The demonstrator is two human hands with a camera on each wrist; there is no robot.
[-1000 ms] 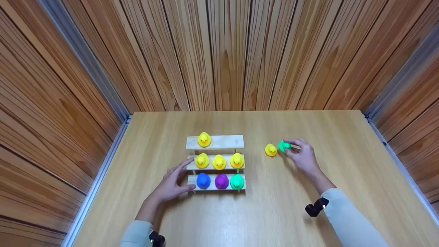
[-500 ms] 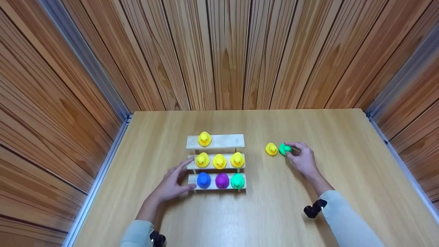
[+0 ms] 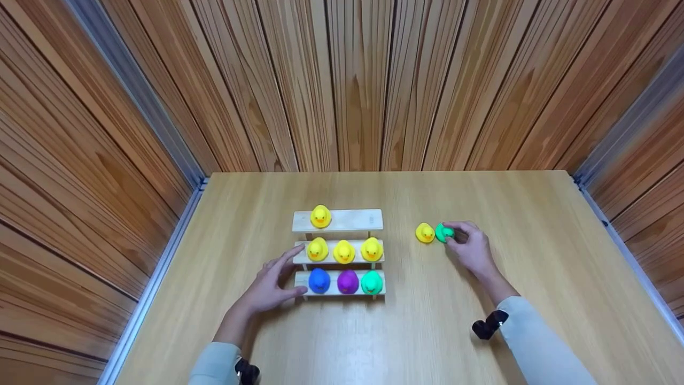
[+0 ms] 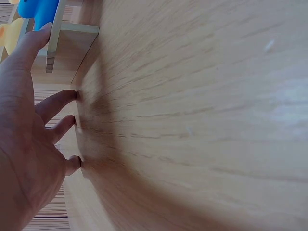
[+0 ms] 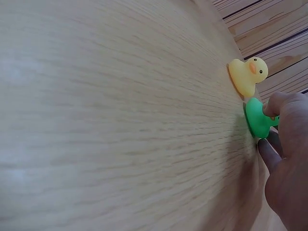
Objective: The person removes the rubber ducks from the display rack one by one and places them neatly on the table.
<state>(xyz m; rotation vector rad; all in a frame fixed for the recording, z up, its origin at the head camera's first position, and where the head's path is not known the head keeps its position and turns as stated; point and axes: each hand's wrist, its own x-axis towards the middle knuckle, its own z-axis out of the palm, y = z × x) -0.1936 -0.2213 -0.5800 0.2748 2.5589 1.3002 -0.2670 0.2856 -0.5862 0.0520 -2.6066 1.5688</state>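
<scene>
My left hand [image 3: 271,283] is at the left end of a three-step wooden shelf [image 3: 352,221]. Its thumb [image 4: 36,41] touches the edge of the lowest step, near a blue rubber duck [image 3: 319,281], while other fingertips rest on the tabletop. A purple duck [image 3: 348,282] and a green duck [image 3: 372,282] share that step. Three yellow ducks [image 3: 343,252] fill the middle step, and one yellow duck [image 3: 320,216] sits on the top step's left. Off to the right, my right hand [image 3: 473,248] pinches another green rubber duck [image 5: 257,118] low at the table, close beside a loose yellow duck [image 5: 248,76].
A light wooden tabletop [image 3: 342,342] lies under everything. Wood-plank walls [image 3: 352,85] rise at the back and both sides, with metal rails [image 3: 155,107] in the corners. Table surface shows between the shelf and the loose ducks.
The right hand has brought the green duck slightly nearer to me, alongside the loose yellow duck. My left hand stays at the shelf; the whole view has shifted a little.
</scene>
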